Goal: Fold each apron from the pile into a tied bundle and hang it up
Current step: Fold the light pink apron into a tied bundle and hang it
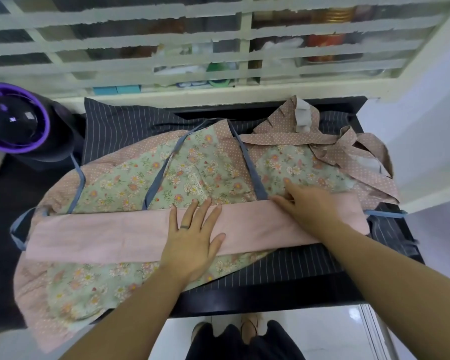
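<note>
Nearest the person, the black tabletop (270,300) carries a dark pinstriped apron (296,268), and on that lies the floral apron (130,183), spread flat with its long axis running left to right. Its near hem hangs over the tabletop edge, on the wrist side of the left hand (192,235). A pink folded band (102,235) crosses the apron along that same axis, under both hands. The left hand lies open and flat on the middle of the band, fingers spread and pointing away. The right hand (307,206) is further right and a little farther out, its fingers seemingly straight, pressing the band's far edge beside a blue strap (255,172). Beyond the fingertips of both hands the unfolded floral part stretches on, so the next fold probably goes that way, and the band's long left stretch is nearer the left hand. Farthest right, beyond the right hand, lie the dotted ties (348,144)
</note>
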